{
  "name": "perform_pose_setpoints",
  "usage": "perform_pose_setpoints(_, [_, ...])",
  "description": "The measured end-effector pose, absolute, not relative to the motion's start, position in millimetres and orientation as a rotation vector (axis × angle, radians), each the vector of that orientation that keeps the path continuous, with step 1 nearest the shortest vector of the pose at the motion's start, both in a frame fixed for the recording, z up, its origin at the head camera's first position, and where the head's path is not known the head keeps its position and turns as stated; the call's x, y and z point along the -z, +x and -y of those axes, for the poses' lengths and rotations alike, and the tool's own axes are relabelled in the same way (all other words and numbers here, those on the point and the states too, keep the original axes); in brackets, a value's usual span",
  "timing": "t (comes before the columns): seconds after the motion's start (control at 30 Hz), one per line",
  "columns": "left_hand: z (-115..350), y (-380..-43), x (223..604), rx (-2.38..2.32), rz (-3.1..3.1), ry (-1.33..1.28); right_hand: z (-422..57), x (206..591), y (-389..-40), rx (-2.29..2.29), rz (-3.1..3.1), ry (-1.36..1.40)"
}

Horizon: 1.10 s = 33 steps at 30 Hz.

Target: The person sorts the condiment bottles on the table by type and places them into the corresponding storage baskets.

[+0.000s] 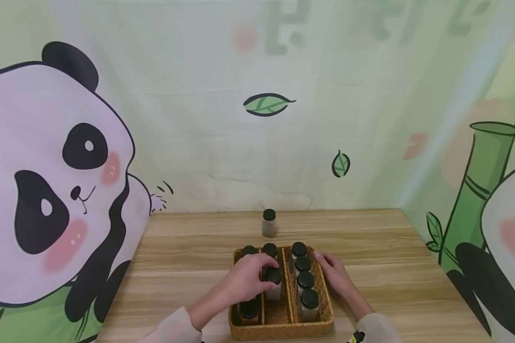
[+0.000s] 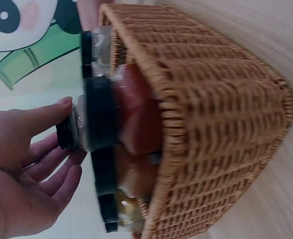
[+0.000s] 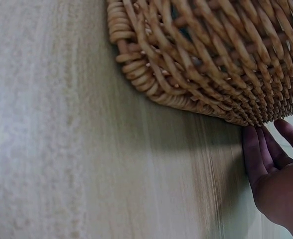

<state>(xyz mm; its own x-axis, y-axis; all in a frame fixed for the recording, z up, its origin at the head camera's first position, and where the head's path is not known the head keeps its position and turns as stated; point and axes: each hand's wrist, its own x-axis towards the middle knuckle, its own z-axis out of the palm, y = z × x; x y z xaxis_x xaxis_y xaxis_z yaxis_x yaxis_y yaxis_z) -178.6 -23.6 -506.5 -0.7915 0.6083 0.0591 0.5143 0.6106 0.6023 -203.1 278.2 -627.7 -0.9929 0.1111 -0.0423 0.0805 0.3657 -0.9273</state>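
Note:
My left hand (image 1: pixel 251 276) pinches a spice jar (image 1: pixel 273 290) by its black lid, between thumb and fingers. The clear jar stands upright over the middle compartment of a wicker basket (image 1: pixel 283 330). In the left wrist view, the gripped jar (image 2: pixel 65 133) rises above its neighbours. My right hand (image 1: pixel 336 275) is at the basket's right side; in the right wrist view its nearly straight fingers (image 3: pixel 254 149) touch the woven wall low down. Several black-lidded jars (image 1: pixel 310 300) line the right compartment. A jar with red contents (image 1: pixel 250 314) stands front left, others partly hidden behind my left hand.
One more black-lidded jar (image 1: pixel 268 225) stands on the wooden table (image 1: pixel 189 257) behind the basket. A printed cloth backdrop (image 1: pixel 206 143) with pandas and bamboo hangs along the table's back edge and sides.

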Motion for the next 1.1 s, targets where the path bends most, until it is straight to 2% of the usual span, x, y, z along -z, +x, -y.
perform_pose_setpoints(0.73, [17,-168,534,-0.43,-2.931,1.23,-277,627,-202,-1.743,2.567,-0.179])
perform_pose_setpoints(1.1, [22,-166,527,-0.492,-2.983,1.196,-279,629,-203,-1.769,2.558,-0.172])
